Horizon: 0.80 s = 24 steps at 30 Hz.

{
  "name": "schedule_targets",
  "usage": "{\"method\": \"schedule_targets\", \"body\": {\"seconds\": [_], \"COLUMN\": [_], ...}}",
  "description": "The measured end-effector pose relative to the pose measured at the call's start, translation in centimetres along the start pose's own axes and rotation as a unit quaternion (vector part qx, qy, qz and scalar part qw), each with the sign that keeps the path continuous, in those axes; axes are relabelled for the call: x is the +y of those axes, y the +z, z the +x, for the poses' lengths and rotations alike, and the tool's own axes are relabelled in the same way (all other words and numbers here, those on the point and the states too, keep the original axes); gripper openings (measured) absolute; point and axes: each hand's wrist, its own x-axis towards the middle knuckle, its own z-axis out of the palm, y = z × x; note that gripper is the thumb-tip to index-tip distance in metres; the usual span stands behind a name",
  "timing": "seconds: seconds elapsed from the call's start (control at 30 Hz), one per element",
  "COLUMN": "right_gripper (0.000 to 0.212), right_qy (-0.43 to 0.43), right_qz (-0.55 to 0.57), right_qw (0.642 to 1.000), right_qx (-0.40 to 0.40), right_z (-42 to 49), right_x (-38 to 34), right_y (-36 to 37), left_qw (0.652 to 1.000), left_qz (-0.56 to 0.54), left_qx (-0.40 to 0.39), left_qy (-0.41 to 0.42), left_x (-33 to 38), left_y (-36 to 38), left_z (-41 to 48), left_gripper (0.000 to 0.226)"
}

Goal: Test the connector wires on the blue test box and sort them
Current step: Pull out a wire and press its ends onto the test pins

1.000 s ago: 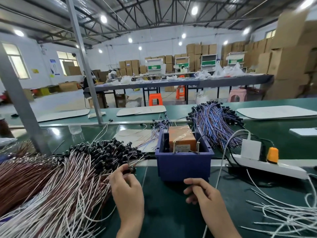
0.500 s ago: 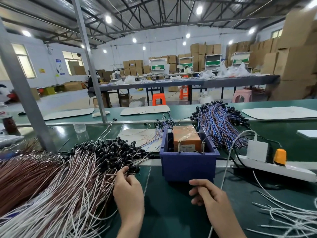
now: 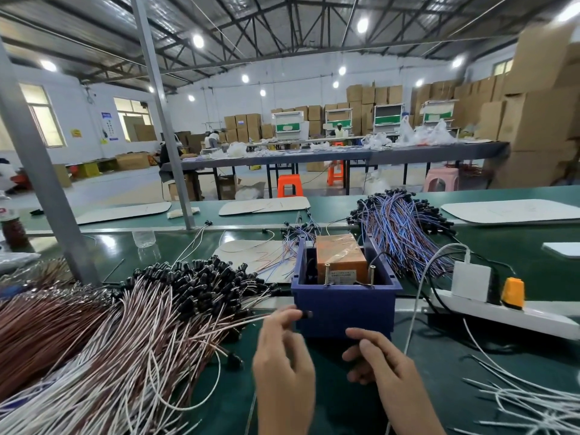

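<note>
The blue test box [image 3: 345, 306] stands mid-table with an orange block [image 3: 340, 255] and two brass posts inside. My left hand [image 3: 282, 356] pinches the black connector [image 3: 306, 314] of one pale wire, held against the box's front left corner. The wire trails back into the big pile of white and brown connector wires [image 3: 131, 334] on the left. My right hand [image 3: 381, 362] hovers just in front of the box with fingers curled; whether it pinches anything is hidden. A heap of blue and brown wires [image 3: 398, 227] lies behind the box.
A white power strip [image 3: 508, 315] with a white adapter and an orange plug sits right of the box. Loose white wires [image 3: 527, 400] spread at the bottom right. A grey steel post [image 3: 44, 189] rises at the left. White boards lie on the far belt.
My left hand has pulled one connector wire out of the pile and carried it right to the box's front. My right hand has stayed in front of the box.
</note>
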Motion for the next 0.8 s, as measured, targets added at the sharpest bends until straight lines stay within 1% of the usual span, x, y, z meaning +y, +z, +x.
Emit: {"method": "schedule_targets", "body": {"seconds": [0.03, 0.1, 0.17, 0.23, 0.3, 0.4, 0.5, 0.53, 0.6, 0.7, 0.73, 0.8], "right_gripper": [0.026, 0.036, 0.042, 0.048, 0.049, 0.042, 0.040, 0.041, 0.040, 0.035, 0.032, 0.029], "right_qy": [0.004, 0.023, 0.055, 0.109, 0.138, 0.156, 0.159, 0.154, 0.142, 0.114, 0.107, 0.100], "right_qz": [0.016, 0.055, 0.113, 0.202, 0.285, 0.355, 0.387, 0.388, 0.386, 0.417, 0.432, 0.479], "right_qw": [1.000, 0.998, 0.992, 0.973, 0.948, 0.921, 0.904, 0.902, 0.904, 0.893, 0.886, 0.859], "right_qx": [0.005, 0.004, 0.009, 0.016, 0.017, 0.031, 0.091, 0.108, 0.121, 0.123, 0.131, 0.150], "right_z": [0.1, 0.3, 0.8, 1.2, 1.3, 0.9, 0.8, 0.9, 0.9, 0.9, 1.0, 1.4], "right_x": [-0.1, -0.2, -0.4, -0.6, -0.9, -1.3, -1.9, -2.1, -2.1, -1.8, -1.7, -1.5], "right_y": [0.0, 0.0, 0.1, 0.1, 0.0, -0.2, -0.1, -0.1, -0.1, -0.5, -0.8, -1.8], "left_qw": [1.000, 0.997, 0.991, 0.985, 0.976, 0.965, 0.945, 0.936, 0.937, 0.952, 0.953, 0.950], "left_qz": [-0.011, -0.036, -0.057, -0.072, -0.085, -0.103, -0.143, -0.150, -0.145, -0.146, -0.155, -0.155], "left_qx": [-0.014, -0.047, -0.080, -0.118, -0.169, -0.229, -0.295, -0.318, -0.311, -0.256, -0.236, -0.204], "left_qy": [0.022, 0.055, 0.087, 0.104, 0.103, 0.074, -0.009, -0.035, -0.062, -0.084, -0.112, -0.179], "left_x": [0.6, 1.4, 1.7, 2.0, 2.5, 3.2, 3.8, 3.9, 4.0, 3.4, 3.0, 1.9], "left_y": [0.3, 0.8, 1.1, 1.5, 1.8, 1.6, 1.2, 1.2, 1.2, 1.5, 1.6, 1.9], "left_z": [-0.5, -1.3, -2.0, -2.6, -3.4, -3.9, -3.9, -4.0, -4.0, -3.6, -3.3, -2.6], "left_gripper": [0.039, 0.032, 0.031, 0.033, 0.035, 0.034, 0.026, 0.027, 0.030, 0.026, 0.027, 0.030]}}
